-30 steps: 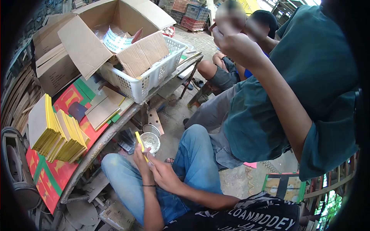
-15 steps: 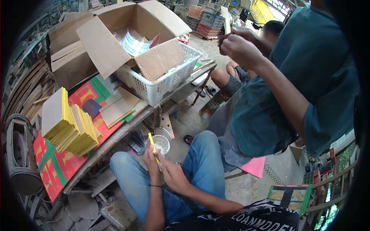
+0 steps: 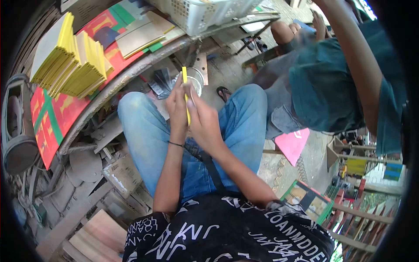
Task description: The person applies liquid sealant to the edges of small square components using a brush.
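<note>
Between my knees, my left hand (image 3: pixel 176 105) is wrapped round a thin piece with a yellow edge (image 3: pixel 184 75), held upright. My right hand (image 3: pixel 203 118) is closed against the other side of the same piece; whether its fingers hold anything small as well is hard to make out. Stacks of yellow-edged boards (image 3: pixel 72 61) stand on a red, yellow and green sheet (image 3: pixel 65 115) covering the bench at the left. Flat tan boards (image 3: pixel 142 35) lie farther along that bench.
A white plastic basket (image 3: pixel 205 15) sits at the bench's far end. Beyond my hands is a white bucket (image 3: pixel 196 78) on the floor. A co-worker in a teal shirt (image 3: pixel 327 83) is close at the right, near a pink sheet (image 3: pixel 292 146).
The view has tilted down, so bench, basket and co-worker appear higher and more of my shirt shows. My right hand has shifted up along the yellow-edged piece, which both hands still hold.
</note>
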`<state>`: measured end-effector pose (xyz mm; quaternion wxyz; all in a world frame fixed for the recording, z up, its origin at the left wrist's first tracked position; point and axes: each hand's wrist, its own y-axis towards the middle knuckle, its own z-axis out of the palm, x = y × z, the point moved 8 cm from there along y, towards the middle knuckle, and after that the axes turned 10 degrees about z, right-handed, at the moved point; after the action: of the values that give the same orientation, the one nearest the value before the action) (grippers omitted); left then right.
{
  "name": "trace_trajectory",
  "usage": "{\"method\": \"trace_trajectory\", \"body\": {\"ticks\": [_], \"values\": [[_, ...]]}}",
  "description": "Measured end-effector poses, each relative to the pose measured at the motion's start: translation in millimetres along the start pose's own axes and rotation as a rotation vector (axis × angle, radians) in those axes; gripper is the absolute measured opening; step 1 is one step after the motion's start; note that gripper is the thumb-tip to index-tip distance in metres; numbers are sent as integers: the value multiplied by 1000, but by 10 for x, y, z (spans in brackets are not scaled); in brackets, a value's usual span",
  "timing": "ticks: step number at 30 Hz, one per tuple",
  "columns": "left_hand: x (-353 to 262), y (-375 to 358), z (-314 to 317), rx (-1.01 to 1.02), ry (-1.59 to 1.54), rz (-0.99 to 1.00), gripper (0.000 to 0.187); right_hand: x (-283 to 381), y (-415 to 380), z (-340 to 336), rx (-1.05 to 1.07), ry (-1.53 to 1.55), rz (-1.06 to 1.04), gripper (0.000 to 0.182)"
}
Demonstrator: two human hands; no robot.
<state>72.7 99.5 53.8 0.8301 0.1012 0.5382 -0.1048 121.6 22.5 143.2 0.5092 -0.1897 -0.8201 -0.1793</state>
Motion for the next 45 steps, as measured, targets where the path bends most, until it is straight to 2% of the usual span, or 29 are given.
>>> {"method": "trace_trajectory", "body": {"ticks": [2,3,5,7,8,9,13,15,17,18,19,20,22,23,24,25,27,28,29,30,31,32,33,34,36,38,39,41,45], "values": [[63,30,38,10,-9,29,47,-61,331,-14,67,-49,226,42],[90,66,10,-5,-15,69,47,-109,396,13,57,-45,227,42],[215,93,-61,-36,-148,-8,47,-24,449,71,-46,-20,-8,42],[105,110,-155,-52,-21,64,47,-19,205,135,50,-11,118,43],[67,109,-176,-62,-22,68,47,-8,31,144,-12,-44,-65,44],[4,73,-142,-79,-45,-15,47,52,-155,119,-75,-80,-245,45],[348,-53,-32,-36,-120,-352,46,-29,18,10,-42,-35,-18,47],[181,64,6,50,-20,78,47,-63,316,-52,-77,-45,33,46],[278,96,-93,4,-84,27,47,-78,498,59,34,-88,100,45],[346,157,-276,48,204,290,44,41,420,59,-57,-36,-4,44],[289,171,-307,82,489,554,41,16,311,93,8,-17,67,44],[191,103,-181,-16,-37,68,46,-15,179,124,75,-2,133,44],[119,66,-219,-27,40,60,47,37,-179,154,32,-42,-119,45],[126,62,-227,-33,127,26,47,42,-167,133,35,-54,-134,45],[232,34,-161,-17,-34,-245,47,1,-123,107,43,-17,-78,45],[248,23,-106,-10,-43,-239,47,-39,-87,84,46,22,-15,45],[-82,36,74,117,216,267,46,-40,183,-6,-24,26,25,46],[120,66,-30,59,208,94,43,-83,338,-4,24,-9,135,47],[168,63,-50,90,206,93,45,-110,468,1,69,-44,236,49],[185,87,-53,118,193,112,47,-202,455,72,-6,-54,49,51],[158,90,-79,137,163,180,47,-214,362,131,55,-111,148,53],[272,80,-187,67,56,98,48,-218,225,140,67,-89,193,53],[384,147,-193,1,-60,12,48,-152,83,102,-97,-129,-29,40],[251,133,-138,-16,-131,-19,47,-35,-83,83,-72,-32,-90,40],[175,103,-50,-10,-218,-55,46,-29,-105,31,-38,35,-16,39],[322,112,-125,50,83,-150,45,-13,-30,-8,-174,32,-128,39],[302,78,-76,60,89,-158,45,-58,119,-6,-140,54,-35,39],[32,82,-4,10,-50,72,43,-75,383,-7,-102,89,62,39],[230,183,-275,-45,-108,70,43,54,159,122,-95,123,-114,39]]}}
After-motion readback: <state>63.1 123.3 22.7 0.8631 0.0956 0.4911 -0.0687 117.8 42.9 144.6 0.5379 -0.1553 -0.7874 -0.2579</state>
